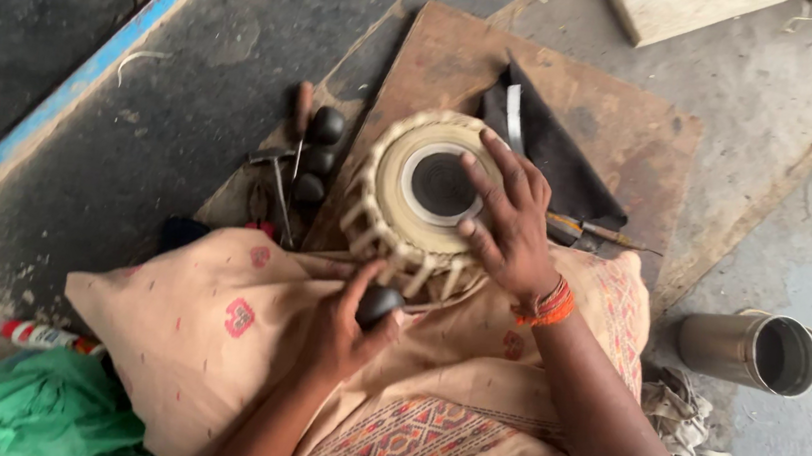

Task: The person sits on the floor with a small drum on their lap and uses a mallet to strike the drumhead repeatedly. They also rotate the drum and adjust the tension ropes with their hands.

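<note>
Drum [431, 185] round, laced hide | right hand [507, 219] flat on skin | left hand [340, 327] grip holding smooth black stone [380, 304]

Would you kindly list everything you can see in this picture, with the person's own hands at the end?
drum: one, cream with a black centre, on the lap cloth over the wooden board
wooden board: one, brown, on the floor under the drum
dark cloth: one, black, on the board behind the drum
round-headed tools: three or so, black, left of the drum
hammer: one, metal, beside those tools
metal cup: one, grey, lying on its side at right
lap cloth: one, beige, patterned, over the knees
green bag: one, bottom left
bangle: orange, on the right wrist
left hand: holds a round black stone against the drum's side
right hand: fingers spread on the drumhead
</note>
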